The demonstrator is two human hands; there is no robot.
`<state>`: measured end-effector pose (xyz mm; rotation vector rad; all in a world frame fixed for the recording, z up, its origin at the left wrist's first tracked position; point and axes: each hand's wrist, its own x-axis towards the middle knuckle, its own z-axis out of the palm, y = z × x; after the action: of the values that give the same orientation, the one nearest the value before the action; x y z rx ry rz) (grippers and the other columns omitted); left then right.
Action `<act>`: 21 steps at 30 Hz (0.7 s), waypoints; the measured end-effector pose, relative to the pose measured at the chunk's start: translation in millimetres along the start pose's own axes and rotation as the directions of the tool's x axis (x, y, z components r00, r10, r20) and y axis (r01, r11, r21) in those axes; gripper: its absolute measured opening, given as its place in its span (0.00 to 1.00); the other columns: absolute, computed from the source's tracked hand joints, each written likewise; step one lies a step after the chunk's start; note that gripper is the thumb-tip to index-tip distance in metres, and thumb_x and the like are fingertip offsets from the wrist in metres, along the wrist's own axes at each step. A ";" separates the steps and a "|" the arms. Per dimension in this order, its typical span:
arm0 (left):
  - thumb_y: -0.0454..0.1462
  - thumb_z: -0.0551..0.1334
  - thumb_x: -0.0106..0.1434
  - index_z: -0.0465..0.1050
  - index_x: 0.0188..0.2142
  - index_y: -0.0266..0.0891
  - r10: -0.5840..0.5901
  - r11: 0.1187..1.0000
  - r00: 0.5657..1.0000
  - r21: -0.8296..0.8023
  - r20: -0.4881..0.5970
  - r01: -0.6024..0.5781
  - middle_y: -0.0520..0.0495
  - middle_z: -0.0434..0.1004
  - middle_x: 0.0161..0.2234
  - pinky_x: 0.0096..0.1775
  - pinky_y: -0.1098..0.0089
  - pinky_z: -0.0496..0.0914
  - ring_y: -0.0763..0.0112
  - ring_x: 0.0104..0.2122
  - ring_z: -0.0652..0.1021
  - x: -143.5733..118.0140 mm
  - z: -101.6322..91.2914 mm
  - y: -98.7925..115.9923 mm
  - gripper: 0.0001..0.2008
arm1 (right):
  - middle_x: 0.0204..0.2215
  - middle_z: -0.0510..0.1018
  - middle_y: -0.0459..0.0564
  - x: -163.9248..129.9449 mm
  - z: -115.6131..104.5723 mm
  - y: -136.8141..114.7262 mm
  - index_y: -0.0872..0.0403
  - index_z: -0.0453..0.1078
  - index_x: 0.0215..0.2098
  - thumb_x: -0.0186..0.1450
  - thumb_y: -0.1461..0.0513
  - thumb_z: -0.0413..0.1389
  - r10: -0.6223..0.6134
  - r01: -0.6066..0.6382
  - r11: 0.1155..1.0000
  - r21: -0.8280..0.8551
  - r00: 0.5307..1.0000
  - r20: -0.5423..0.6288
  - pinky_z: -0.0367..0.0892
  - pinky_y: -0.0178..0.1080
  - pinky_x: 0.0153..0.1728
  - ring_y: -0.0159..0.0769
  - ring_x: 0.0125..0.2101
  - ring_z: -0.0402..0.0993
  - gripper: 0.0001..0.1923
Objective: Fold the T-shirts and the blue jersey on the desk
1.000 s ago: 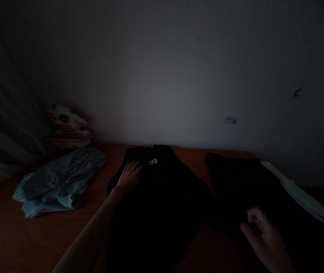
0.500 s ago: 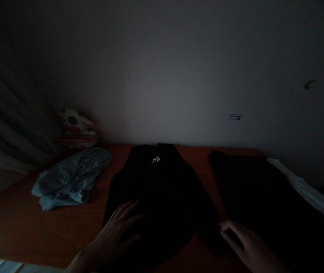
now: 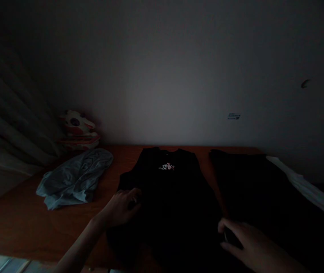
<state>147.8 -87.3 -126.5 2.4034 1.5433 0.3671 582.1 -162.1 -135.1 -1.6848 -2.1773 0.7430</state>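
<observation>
A black shirt (image 3: 167, 201) with a small white and pink print (image 3: 167, 166) on its chest lies spread in front of me, collar toward the wall. My left hand (image 3: 122, 206) is closed on cloth at the shirt's left side, its fingers curled with the thumb below. Near the opposite side, my right hand (image 3: 243, 237) grips the shirt's dark fabric between thumb and bent fingers. In this dim light the folds and sleeve edges are hard to make out.
A crumpled grey garment (image 3: 72, 178) lies on the left of the wooden tabletop (image 3: 16, 223). Behind it sits a cow-like figure (image 3: 78, 123). More dark clothing (image 3: 253, 185) is on the right, beside a white cloth (image 3: 301, 185). A wall stands behind, a curtain (image 3: 5, 117) at left.
The shirt's collar and print have shifted right and spread wider. My left hand has moved up and curled from spread fingers into a grip; the right stays about where it was.
</observation>
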 end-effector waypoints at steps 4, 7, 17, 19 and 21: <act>0.38 0.54 0.68 0.71 0.47 0.41 -0.071 0.996 0.959 0.035 -0.273 0.084 0.42 0.78 0.49 0.55 0.58 0.68 0.57 0.50 0.77 48.9 4.4 -5.3 0.11 | 0.43 0.79 0.48 49.0 -3.8 -11.1 0.46 0.72 0.41 0.64 0.59 0.57 -0.165 0.154 0.985 -0.083 0.977 -0.137 0.72 0.42 0.47 0.40 0.43 0.78 0.07; 0.41 0.57 0.67 0.70 0.52 0.38 -0.172 0.972 0.908 0.085 -0.382 0.220 0.37 0.75 0.54 0.58 0.54 0.66 0.53 0.54 0.74 83.8 18.2 -11.6 0.17 | 0.46 0.77 0.54 92.1 2.3 -19.2 0.49 0.72 0.47 0.67 0.60 0.54 -0.199 0.139 0.963 -0.233 0.946 -0.258 0.71 0.46 0.50 0.43 0.46 0.77 0.11; 0.41 0.58 0.66 0.78 0.42 0.42 -0.448 0.889 0.847 -0.043 -0.285 0.456 0.42 0.82 0.42 0.39 0.66 0.73 0.60 0.38 0.82 117.6 29.1 -41.1 0.12 | 0.36 0.80 0.52 165.2 6.4 -0.5 0.53 0.76 0.33 0.66 0.62 0.55 -0.123 0.079 0.959 -0.273 0.981 -0.148 0.69 0.39 0.41 0.40 0.38 0.77 0.07; 0.42 0.58 0.67 0.78 0.37 0.40 -0.458 0.887 0.831 -0.097 -0.317 0.452 0.45 0.82 0.32 0.34 0.69 0.72 0.62 0.33 0.82 121.2 12.6 -56.6 0.11 | 0.29 0.79 0.48 173.0 -6.3 13.0 0.53 0.74 0.30 0.65 0.59 0.57 -0.081 0.064 0.993 -0.094 0.979 -0.188 0.68 0.37 0.36 0.36 0.31 0.77 0.08; 0.44 0.57 0.67 0.77 0.36 0.38 -0.465 0.884 0.799 -0.146 -0.382 0.444 0.46 0.80 0.27 0.31 0.70 0.71 0.63 0.29 0.82 119.0 -10.5 -74.5 0.14 | 0.23 0.77 0.45 178.3 -25.3 32.8 0.53 0.73 0.29 0.63 0.52 0.58 0.082 -0.015 0.980 0.196 0.937 -0.339 0.68 0.36 0.30 0.35 0.25 0.75 0.13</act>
<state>129.1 52.0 -134.4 1.8954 2.1921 0.8255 572.8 20.3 -147.4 -1.6343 -1.7727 0.5928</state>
